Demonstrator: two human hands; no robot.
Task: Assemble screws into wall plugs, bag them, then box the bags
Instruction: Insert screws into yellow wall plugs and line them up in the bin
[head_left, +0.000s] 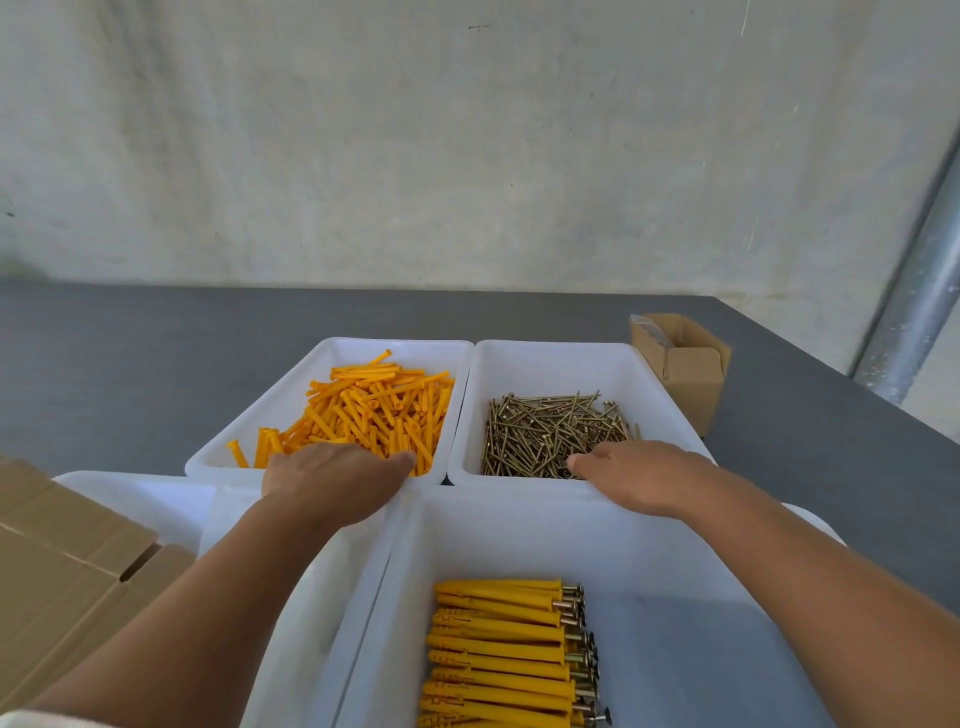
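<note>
Two hands hovered: left hand (332, 478) at the wall plugs' (379, 405) near edge, right hand (641, 475) at the screws (550, 431), both piles just beyond. The fingers were hidden, so their set couldn't be told.

A small packing workshop is indicated. A bare, stained plaster wall (467, 156) is seen behind a plain grey desk (130, 364). White plastic bins (550, 364) are set out on it, sorted into orange wall plugs (379, 405), brass screws (550, 431) and screw-fitted plugs (498, 649). Cardboard boxes (693, 387) are kept alongside.
</note>
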